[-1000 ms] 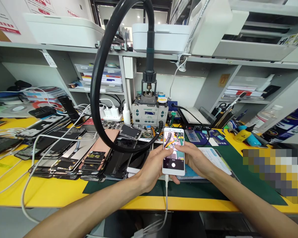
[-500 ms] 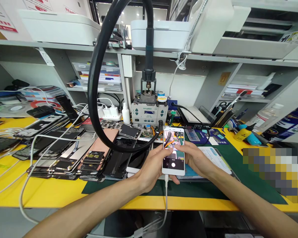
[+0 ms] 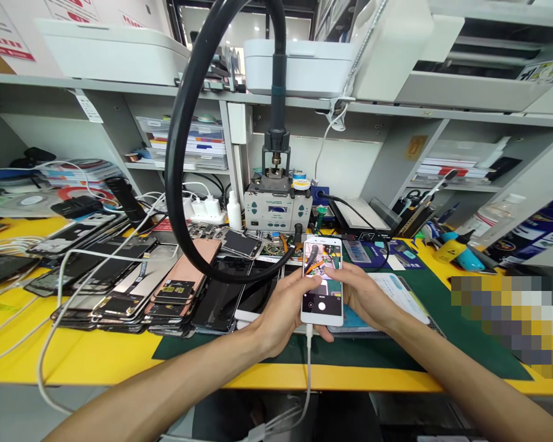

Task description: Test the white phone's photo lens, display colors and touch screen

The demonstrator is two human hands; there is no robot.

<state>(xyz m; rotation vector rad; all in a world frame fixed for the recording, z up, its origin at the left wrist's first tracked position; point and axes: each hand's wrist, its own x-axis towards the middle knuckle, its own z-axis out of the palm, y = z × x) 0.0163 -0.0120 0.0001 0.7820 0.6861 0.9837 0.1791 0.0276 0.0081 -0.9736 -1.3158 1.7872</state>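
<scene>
A white smartphone [image 3: 323,316] is held upright above the green mat, its screen lit with a camera view of the bench. My left hand [image 3: 283,310] is wrapped round its left side, the thumb over the screen and a fingertip showing below the lower edge. From the right, my right hand [image 3: 362,294] holds the phone's edge, with the thumb over the screen. A white charging cable [image 3: 309,350] is plugged into the phone's bottom and hangs past the table edge. Beyond the phone lie circuit boards [image 3: 273,247], partly hidden by it.
Stacks of phone parts [image 3: 124,301] fill the left side. A thick black hose [image 3: 172,153] arches from the hot air station [image 3: 277,209]. A notebook [image 3: 400,298] lies on the green mat [image 3: 465,331]. Yellow and blue bottles [image 3: 461,248] stand at right.
</scene>
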